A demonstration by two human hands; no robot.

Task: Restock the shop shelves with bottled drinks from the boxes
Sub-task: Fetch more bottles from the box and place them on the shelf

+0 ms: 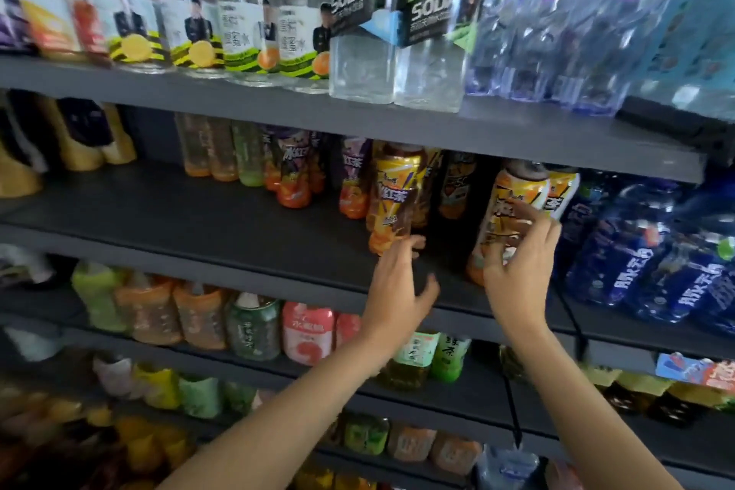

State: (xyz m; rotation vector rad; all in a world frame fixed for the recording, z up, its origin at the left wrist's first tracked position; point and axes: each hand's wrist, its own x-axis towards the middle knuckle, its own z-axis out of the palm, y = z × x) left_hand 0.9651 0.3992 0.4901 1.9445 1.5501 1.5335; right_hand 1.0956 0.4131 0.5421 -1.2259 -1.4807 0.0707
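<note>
Dark matte shelf (238, 207); right hand (521, 270) grips tea bottle (505, 211) (glossy yellow label).

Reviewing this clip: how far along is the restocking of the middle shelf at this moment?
Done: iced tea bottles stand along the back of the middle shelf.
In hand: the left hand touches one yellow iced tea bottle with loose fingers; the right hand reaches around another bottle.
Left: the shelf's front left is bare. No boxes in view.
</note>
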